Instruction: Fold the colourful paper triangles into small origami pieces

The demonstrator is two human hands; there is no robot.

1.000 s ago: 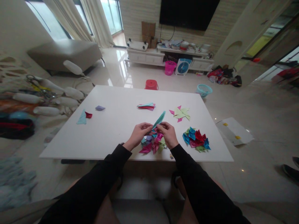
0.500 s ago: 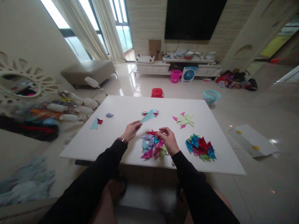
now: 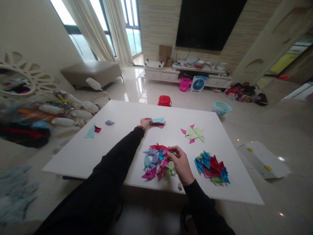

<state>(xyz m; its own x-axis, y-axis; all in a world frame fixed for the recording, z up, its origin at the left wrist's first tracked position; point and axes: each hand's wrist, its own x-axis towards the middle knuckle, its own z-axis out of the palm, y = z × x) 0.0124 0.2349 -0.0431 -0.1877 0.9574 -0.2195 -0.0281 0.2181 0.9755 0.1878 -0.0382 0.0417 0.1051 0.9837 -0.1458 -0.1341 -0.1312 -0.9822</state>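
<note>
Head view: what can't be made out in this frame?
Left hand (head view): too small to tell whether its fingertips grip the paper stack.
Right hand (head view): it hides part of the paper pile; whether it pinches a piece is unclear.
Small mark on the table (head view): too tiny to read.
Television (head view): top cut off by upper edge.
Mirror (head view): cut off by left edge.

passage: between paper stack (image 3: 158,122) and green pieces (image 3: 194,133) | obstacle: paper cluster (image 3: 155,160), near side
</note>
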